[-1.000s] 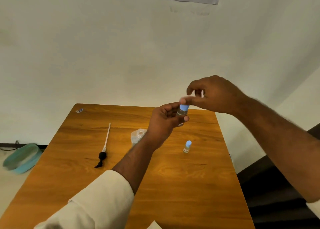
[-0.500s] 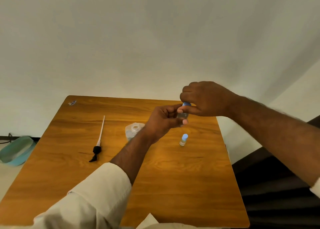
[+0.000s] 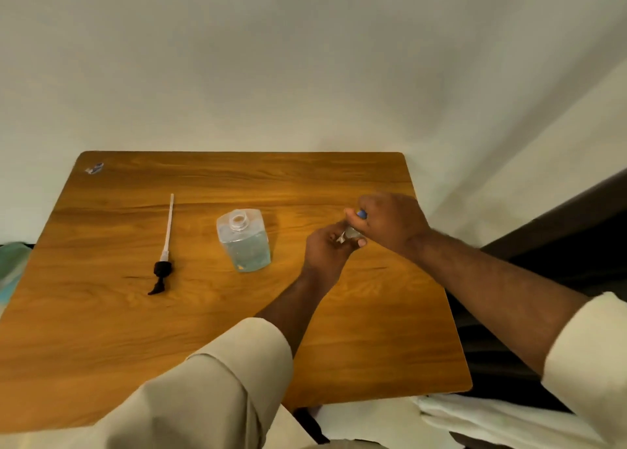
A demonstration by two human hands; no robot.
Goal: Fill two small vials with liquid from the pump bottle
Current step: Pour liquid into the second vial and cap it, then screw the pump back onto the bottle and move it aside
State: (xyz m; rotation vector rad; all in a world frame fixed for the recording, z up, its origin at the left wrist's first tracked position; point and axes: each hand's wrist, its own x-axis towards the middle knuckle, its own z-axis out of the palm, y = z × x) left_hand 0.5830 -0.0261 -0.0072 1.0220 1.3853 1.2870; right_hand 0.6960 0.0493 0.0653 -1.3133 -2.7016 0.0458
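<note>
Left fingers (image 3: 353, 241) are pinched tight around the clear glass body of a small vial (image 3: 351, 234), and the left hand (image 3: 325, 248) wraps up from below. Right on top, the right fingers (image 3: 354, 212) are closed over the vial's blue cap (image 3: 362, 214), with the right hand (image 3: 390, 223) arched over it. Only a sliver of glass and a dot of blue peek out between the two grips, so the liquid level inside can't be made out. The vial's long axis runs close to upright, cap end up and leaning a touch towards the right hand. It's held just above the wooden worktop (image 3: 373, 330); whether its base touches the wood can't be seen.

Out to the left of the fingers stands the pump bottle (image 3: 245, 241), clear and squarish, about half full of pale bluish liquid, neck open and pointing up and away. Further left, well apart, lies the pump head (image 3: 162, 272), black nozzle nearest the person, its long white dip tube pointing to the far edge. A second vial isn't visible; the hands may be covering it. Cream sleeves (image 3: 237, 363) frame the near side.
</note>
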